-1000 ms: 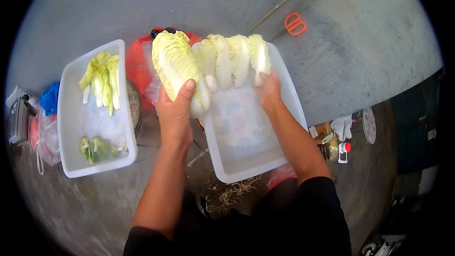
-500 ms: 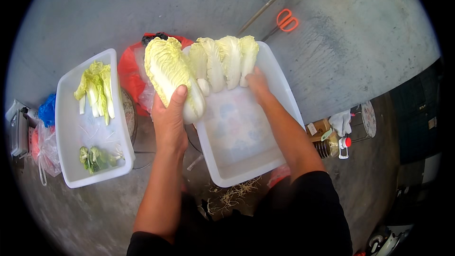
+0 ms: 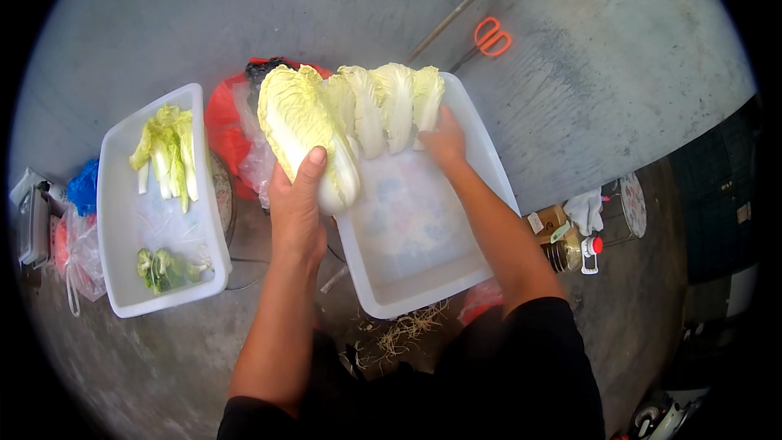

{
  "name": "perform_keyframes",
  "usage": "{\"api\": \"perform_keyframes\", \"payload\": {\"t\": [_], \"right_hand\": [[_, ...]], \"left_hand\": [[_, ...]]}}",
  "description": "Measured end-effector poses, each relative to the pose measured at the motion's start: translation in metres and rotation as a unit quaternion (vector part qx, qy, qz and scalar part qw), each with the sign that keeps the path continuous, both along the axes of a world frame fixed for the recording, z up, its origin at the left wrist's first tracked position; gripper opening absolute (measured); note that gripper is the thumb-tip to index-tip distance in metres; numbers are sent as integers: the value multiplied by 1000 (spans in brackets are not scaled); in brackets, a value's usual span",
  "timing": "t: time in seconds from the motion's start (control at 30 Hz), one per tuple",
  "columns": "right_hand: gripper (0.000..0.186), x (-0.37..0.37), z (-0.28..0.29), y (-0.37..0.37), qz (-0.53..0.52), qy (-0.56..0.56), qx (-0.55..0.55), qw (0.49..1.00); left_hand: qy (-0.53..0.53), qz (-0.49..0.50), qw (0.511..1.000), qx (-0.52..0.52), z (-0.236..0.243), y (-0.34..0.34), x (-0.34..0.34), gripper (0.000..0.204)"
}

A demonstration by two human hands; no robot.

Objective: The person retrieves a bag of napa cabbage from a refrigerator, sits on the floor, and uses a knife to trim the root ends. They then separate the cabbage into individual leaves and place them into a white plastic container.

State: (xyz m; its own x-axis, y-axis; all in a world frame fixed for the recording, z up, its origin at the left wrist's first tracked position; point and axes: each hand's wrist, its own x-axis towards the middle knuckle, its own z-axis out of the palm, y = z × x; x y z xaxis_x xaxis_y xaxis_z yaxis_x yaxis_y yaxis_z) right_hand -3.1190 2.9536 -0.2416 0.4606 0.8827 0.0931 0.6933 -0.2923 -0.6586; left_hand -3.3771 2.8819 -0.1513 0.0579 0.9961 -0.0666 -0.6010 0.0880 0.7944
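My left hand (image 3: 297, 195) grips a napa cabbage (image 3: 300, 126), pale yellow with a white base, tilted over the left edge of a white plastic tub (image 3: 481, 126). Along the far end of this tub, several loose cabbage leaves lie side by side, white stems toward me. At the right end of the row, my right hand (image 3: 444, 140) is closed about the lower part of the last cabbage leaf (image 3: 427, 94); some of its fingers are hidden by the leaf and the hand. The cabbage partly covers the leftmost leaf.
Left stands a second white tub (image 3: 118, 236) with leafy greens (image 3: 169, 151) and small green pieces (image 3: 167, 270). Behind the cabbage is a red bag (image 3: 224, 126). Orange-handled scissors (image 3: 492, 37) hang at the wall. Right are a red-capped bottle (image 3: 592, 253) and a cloth (image 3: 583, 210).
My left hand has shifted slightly to the right with the cabbage, covering more of the leftmost leaf. My right hand has moved a little farther up along the last leaf.
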Motion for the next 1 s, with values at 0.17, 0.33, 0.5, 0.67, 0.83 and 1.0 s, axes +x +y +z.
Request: {"api": "perform_keyframes", "payload": {"t": [0.17,0.33,0.5,0.67,0.83,1.0], "right_hand": [[68,-12,25,-6,-20,-83,-59,995],[65,-4,19,-4,-13,-130,-46,990],[64,-5,46,-11,-35,-130,-69,988],[51,-27,52,-35,63,45,102,992],[52,-119,119,-95,274,586,11,763],[49,-124,123,-103,256,637,66,724]], "left_hand": [[-4,-6,1000,-7,2,-5,-3,60],[-6,-6,1000,0,1,-5,-4,59],[10,-16,1000,0,2,-6,-7,60],[-107,-82,991,-16,0,-5,-4,63],[-125,-118,984,45,0,-10,-3,64],[59,-39,991,113,1,-9,-1,69]]}}
